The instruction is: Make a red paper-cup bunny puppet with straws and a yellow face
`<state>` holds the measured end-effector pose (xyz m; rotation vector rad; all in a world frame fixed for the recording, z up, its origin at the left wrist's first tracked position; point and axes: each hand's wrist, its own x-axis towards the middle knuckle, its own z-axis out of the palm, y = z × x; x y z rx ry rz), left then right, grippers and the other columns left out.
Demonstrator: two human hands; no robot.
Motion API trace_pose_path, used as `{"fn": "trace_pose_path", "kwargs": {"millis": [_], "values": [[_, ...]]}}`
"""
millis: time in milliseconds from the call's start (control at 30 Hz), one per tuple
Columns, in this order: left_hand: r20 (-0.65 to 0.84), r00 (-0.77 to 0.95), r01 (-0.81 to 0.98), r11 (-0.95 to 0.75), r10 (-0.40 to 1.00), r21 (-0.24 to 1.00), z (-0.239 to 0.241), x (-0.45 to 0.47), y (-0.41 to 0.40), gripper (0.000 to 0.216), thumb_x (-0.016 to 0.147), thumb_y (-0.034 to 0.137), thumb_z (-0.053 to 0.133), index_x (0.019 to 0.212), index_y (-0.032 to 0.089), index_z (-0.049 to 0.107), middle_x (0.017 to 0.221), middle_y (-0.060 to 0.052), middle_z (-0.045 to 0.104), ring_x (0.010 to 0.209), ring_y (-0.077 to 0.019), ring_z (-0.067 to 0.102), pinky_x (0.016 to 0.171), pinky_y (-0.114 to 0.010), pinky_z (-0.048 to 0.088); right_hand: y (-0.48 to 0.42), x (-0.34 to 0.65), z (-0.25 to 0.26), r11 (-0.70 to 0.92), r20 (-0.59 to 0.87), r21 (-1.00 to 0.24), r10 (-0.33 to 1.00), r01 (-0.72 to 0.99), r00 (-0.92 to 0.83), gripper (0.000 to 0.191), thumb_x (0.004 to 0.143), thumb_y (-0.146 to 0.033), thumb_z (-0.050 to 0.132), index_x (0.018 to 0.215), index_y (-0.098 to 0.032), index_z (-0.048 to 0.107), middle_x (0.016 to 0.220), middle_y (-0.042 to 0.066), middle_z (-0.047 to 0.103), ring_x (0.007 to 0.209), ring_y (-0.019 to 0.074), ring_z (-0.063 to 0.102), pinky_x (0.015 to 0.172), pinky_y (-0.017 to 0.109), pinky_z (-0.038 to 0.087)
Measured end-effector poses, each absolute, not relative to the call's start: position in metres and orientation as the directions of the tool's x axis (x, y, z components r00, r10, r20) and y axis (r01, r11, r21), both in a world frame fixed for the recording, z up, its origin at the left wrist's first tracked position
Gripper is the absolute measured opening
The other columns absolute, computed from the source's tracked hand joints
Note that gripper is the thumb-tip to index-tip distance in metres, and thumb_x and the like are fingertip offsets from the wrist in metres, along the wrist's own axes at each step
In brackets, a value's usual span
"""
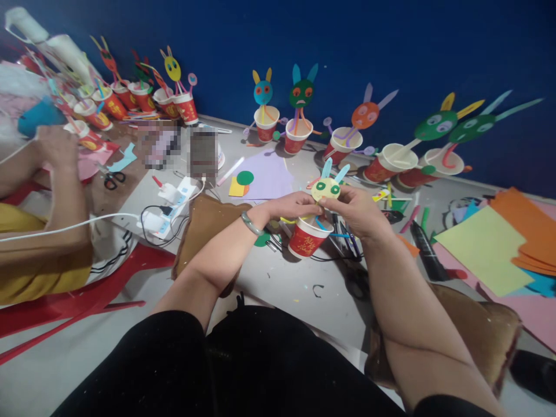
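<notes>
A pale yellow paper rabbit head (326, 191) with green ring eyes and light blue ears rises above a red paper cup (306, 240) with gold characters. On the right of the head, my right hand (361, 211) has its thumb and fingers closed on the paper edge. Just below the head, at the cup's rim, the fingers of my left hand (296, 207) are pinched together; what they grip is hidden. Blue and yellow strips stick out of the cup at its sides. The cup is slightly tilted above the table.
Finished rabbit cups (299, 136) line the blue wall. Scissors (112, 176) and a power strip (174, 208) with cables lie left, near another person's arm (65, 191). Purple paper (267, 174) is behind my hands. Yellow sheets (482, 249) and a black glue gun (428, 252) lie right.
</notes>
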<state>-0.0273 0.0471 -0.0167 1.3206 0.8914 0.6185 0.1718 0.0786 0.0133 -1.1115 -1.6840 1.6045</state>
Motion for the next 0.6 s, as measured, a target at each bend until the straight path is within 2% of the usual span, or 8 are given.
{"fn": "trace_pose_path", "kwargs": {"millis": [267, 433, 600], "values": [[-0.21, 0.532, 0.14, 0.159, 0.821, 0.977, -0.016, -0.027, 0.046, 0.021, 0.1, 0.026, 0.073, 0.096, 0.01, 0.085, 0.098, -0.007, 0.086, 0.092, -0.0133, 0.073, 0.099, -0.029, 0.058, 0.077, 0.17, 0.014, -0.06, -0.147, -0.979, 0.868, 0.194, -0.475, 0.038, 0.065, -0.05, 0.102, 0.077, -0.023, 0.078, 0.073, 0.003, 0.078, 0.065, 0.0203, 0.068, 0.063, 0.036, 0.06], [-0.227, 0.53, 0.131, 0.186, 0.817, 0.974, -0.011, -0.026, 0.045, 0.019, 0.101, 0.021, 0.07, 0.093, 0.01, 0.084, 0.094, -0.006, 0.084, 0.091, -0.0124, 0.072, 0.1, -0.028, 0.057, 0.078, 0.17, 0.013, -0.066, -0.157, -0.976, 0.871, 0.206, -0.466, 0.04, 0.064, -0.052, 0.103, 0.077, -0.023, 0.078, 0.074, 0.003, 0.079, 0.066, 0.0204, 0.069, 0.063, 0.035, 0.061], [-0.25, 0.523, 0.121, 0.22, 0.815, 0.968, -0.006, -0.024, 0.043, 0.02, 0.098, 0.024, 0.079, 0.083, 0.011, 0.08, 0.087, -0.003, 0.08, 0.087, -0.0119, 0.068, 0.097, -0.029, 0.055, 0.078, 0.171, 0.011, -0.071, -0.158, -0.976, 0.878, 0.204, -0.452, 0.031, 0.066, -0.043, 0.1, 0.078, -0.024, 0.079, 0.077, 0.003, 0.08, 0.069, 0.0216, 0.07, 0.066, 0.037, 0.061]]}}
